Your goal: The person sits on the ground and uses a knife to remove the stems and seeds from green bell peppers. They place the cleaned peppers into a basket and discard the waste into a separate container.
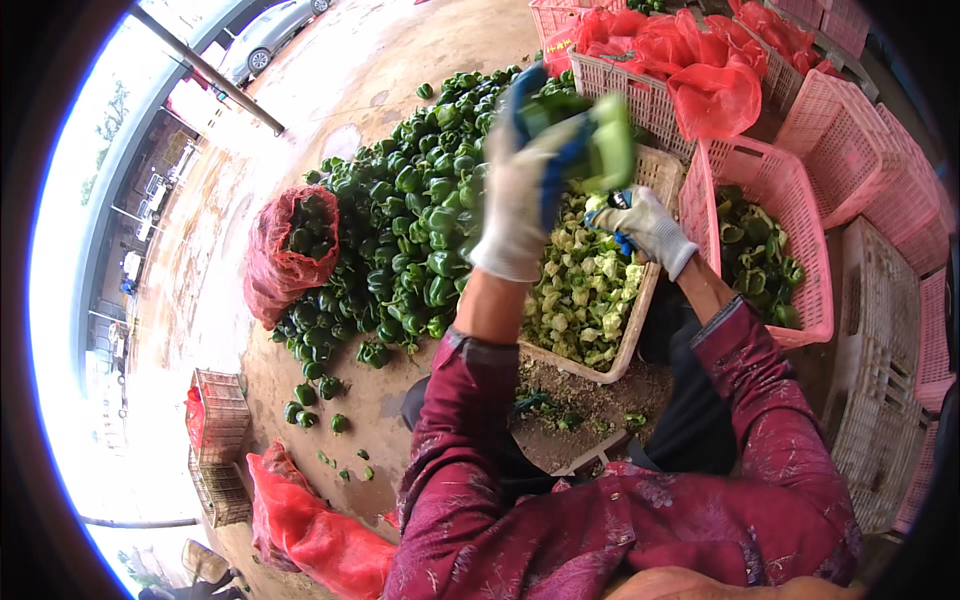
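My left hand (517,180), in a white glove with blue on the fingers, is raised and blurred. It grips a green bell pepper (553,112) that looks cut, with a pale green side (611,142) turned to the right. Lower and to the right, my right hand (641,221) wears a similar glove. Its fingers close around a small dark tool (619,199), mostly hidden; a pale pepper core (596,202) is at its end. Beneath both hands, a shallow plastic crate (619,364) holds many pale cores with bits of green flesh.
A heap of whole bell peppers (420,217) spreads left, beside a red mesh sack (289,259) of peppers. At right, a pink crate (814,247) contains hollow pepper pieces (757,262). Red mesh bags (667,52) fill a crate behind. Stacked crates (877,360) line the right side.
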Tool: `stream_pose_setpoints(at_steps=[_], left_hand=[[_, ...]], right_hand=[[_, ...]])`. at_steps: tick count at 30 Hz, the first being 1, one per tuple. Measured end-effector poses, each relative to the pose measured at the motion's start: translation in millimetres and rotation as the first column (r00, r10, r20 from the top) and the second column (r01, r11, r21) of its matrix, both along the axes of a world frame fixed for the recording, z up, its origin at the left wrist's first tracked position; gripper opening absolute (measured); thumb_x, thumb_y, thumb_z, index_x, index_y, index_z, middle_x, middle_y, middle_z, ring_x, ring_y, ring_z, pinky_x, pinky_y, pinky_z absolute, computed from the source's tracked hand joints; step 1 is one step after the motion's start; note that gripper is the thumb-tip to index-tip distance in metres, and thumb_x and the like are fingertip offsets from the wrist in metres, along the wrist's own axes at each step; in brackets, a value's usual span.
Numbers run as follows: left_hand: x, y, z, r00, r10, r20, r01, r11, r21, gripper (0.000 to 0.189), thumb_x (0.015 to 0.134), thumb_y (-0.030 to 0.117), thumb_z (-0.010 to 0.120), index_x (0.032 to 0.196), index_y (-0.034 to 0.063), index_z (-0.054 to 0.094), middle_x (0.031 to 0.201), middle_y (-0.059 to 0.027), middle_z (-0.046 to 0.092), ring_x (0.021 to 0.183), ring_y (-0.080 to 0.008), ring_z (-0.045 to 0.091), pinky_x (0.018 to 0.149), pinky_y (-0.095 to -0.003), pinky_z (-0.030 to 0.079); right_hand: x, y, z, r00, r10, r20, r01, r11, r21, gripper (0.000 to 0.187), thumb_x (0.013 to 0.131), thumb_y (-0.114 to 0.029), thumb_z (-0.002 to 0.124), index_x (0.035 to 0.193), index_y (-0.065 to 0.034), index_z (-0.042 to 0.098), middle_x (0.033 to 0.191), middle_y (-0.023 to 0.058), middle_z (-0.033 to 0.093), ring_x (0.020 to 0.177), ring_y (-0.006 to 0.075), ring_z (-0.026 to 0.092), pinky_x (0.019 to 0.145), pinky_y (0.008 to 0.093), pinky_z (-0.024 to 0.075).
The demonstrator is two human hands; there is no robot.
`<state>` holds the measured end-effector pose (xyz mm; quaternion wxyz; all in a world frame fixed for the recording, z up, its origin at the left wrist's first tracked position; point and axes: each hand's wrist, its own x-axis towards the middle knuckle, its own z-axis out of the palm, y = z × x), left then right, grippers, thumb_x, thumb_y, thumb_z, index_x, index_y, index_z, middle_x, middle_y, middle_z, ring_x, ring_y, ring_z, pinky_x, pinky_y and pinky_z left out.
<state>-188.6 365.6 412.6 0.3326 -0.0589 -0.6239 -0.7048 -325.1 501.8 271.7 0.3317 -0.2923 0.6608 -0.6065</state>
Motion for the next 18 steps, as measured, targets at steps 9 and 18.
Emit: stream_pose_setpoints(at_steps=[9,18], left_hand=[[28,26,-48,0.831,0.22,0.51,-0.148,0.973,-0.179,0.055,0.094,0.019,0.071,0.14,-0.0044,0.053,0.127,-0.0197,0.066,0.107,-0.0214,0.067,0.094,-0.0314,0.057],[45,3,-115,0.899,0.12,0.421,-0.212,0.96,0.181,0.024,0.088,0.014,0.065,0.102,-0.0046,0.069,0.086,-0.0077,0.068,0.057,-0.0136,0.06,0.052,-0.0263,0.049]], right_hand=[[18,12,19,0.997,-0.067,-0.035,0.061,0.986,-0.156,0.054,0.077,-0.031,0.087,0.112,0.0039,0.064,0.095,0.014,0.072,0.087,0.0207,0.069,0.08,0.0352,0.0552],[60,4,59,0.769,0.034,-0.638,-0.132,0.985,-0.107,0.038,0.072,-0.026,0.086,0.095,-0.001,0.07,0.084,0.0077,0.07,0.077,0.0133,0.066,0.077,0.0306,0.0534]])
